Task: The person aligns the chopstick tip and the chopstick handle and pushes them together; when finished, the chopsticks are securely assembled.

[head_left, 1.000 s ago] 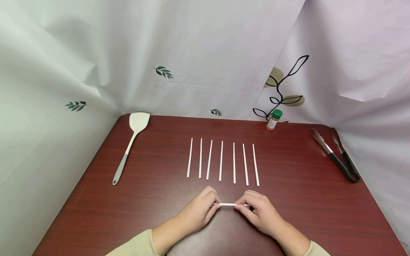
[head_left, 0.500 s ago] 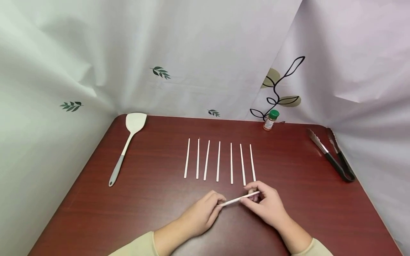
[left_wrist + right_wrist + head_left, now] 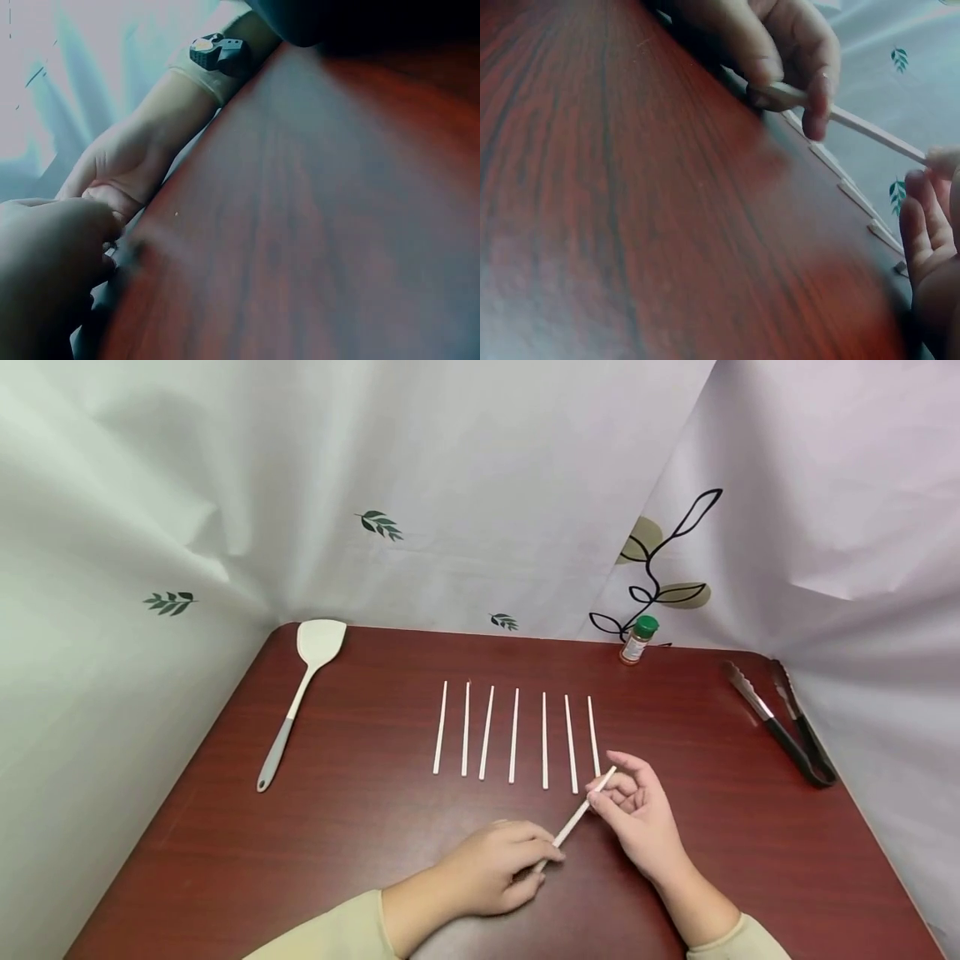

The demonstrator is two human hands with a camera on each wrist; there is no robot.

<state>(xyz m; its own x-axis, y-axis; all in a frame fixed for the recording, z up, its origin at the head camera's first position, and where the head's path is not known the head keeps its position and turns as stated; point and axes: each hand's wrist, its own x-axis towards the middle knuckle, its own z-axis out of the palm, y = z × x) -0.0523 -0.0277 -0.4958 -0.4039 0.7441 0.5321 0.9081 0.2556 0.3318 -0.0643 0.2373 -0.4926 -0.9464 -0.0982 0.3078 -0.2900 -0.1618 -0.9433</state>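
A slim white chopstick [image 3: 574,823] is held slantwise between both hands near the front middle of the table. My left hand [image 3: 504,865] pinches its lower end, fingers partly over it; the right hand [image 3: 643,820] holds it near the upper end between thumb and fingers. From the right wrist view, the chopstick [image 3: 877,135] spans from the left hand [image 3: 754,37] to the right hand [image 3: 934,240]. Beyond the hands, several matching chopsticks [image 3: 513,735] lie in a spaced row, the rightmost partly hidden behind the right hand. The left wrist view hides the held chopstick.
On the dark red table [image 3: 360,827], a white spatula with a grey handle [image 3: 302,697] lies at left. A green-capped spice jar [image 3: 637,642] stands at the back. Black-handled metal tongs [image 3: 787,731] lie at right. Pale patterned curtains [image 3: 480,493] surround the table.
The held chopstick has turned from lying sideways to a steep slant, its right end now pointing away. My right hand moved forward and right; the left moved slightly right and nearer.
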